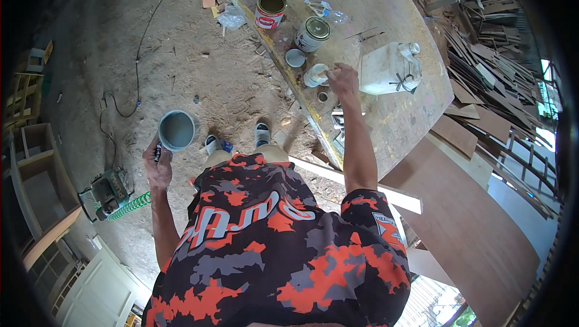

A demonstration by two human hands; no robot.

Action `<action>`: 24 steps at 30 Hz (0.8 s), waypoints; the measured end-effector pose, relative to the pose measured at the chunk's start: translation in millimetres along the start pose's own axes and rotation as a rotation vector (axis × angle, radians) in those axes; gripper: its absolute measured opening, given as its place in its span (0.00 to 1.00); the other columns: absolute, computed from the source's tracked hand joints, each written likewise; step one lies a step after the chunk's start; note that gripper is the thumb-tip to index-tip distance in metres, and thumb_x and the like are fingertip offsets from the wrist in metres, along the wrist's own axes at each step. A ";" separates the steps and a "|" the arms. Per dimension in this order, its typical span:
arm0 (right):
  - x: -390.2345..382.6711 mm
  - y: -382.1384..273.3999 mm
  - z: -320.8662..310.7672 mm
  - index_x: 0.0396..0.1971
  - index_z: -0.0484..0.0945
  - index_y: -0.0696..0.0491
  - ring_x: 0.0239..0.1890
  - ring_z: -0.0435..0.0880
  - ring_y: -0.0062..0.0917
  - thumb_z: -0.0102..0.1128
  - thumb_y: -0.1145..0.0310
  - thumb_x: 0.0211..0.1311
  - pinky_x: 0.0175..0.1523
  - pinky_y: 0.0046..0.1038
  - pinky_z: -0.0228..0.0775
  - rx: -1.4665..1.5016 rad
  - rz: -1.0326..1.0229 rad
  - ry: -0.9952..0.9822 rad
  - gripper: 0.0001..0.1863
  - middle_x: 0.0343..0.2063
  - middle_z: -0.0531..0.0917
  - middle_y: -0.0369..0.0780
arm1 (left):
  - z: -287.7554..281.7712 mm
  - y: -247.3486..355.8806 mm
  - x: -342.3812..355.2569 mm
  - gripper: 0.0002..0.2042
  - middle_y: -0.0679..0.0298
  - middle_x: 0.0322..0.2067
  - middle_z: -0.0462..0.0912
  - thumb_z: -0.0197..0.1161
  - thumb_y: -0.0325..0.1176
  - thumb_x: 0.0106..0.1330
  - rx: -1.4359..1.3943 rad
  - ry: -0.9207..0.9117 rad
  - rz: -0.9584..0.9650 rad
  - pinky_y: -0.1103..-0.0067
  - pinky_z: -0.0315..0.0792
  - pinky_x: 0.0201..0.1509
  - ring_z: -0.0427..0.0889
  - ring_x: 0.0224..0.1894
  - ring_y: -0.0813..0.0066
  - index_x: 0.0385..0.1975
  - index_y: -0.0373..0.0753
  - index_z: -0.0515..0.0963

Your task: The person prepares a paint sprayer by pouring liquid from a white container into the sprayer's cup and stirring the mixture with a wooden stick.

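Sawdusty worktable [410,116] bears red-labelled tin [269,11] beyond right hand [342,79].

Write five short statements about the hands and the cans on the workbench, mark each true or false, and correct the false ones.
1. The left hand holds a grey cup. True.
2. The right hand rests on the sawdust floor. False: it reaches onto the workbench, at a small white container.
3. A white plastic jug stands on the workbench right of the right hand. True.
4. The red can is closed with a lid. False: it stands open.
5. The grey cup sits on the workbench. False: it is held above the floor.
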State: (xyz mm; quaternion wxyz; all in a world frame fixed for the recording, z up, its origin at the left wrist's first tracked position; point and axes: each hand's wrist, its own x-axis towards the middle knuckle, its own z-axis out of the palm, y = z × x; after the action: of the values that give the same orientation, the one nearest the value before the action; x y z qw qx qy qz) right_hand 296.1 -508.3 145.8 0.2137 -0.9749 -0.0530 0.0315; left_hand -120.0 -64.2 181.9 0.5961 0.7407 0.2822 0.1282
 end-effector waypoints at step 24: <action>-30.8 67.7 -48.7 0.47 0.88 0.65 0.34 0.93 0.22 0.76 0.71 0.70 0.41 0.22 0.82 0.597 0.229 0.259 0.14 0.35 0.94 0.44 | 12.9 11.6 9.2 0.24 0.55 0.57 0.89 0.63 0.34 0.79 0.027 -0.071 -0.025 0.75 0.77 0.61 0.83 0.55 0.76 0.72 0.32 0.76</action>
State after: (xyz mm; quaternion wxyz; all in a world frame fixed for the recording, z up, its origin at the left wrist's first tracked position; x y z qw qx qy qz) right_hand 275.7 -593.1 162.7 0.4895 -0.8650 0.0956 -0.0544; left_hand -102.7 -71.0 188.4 0.5970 0.7492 0.2720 0.0907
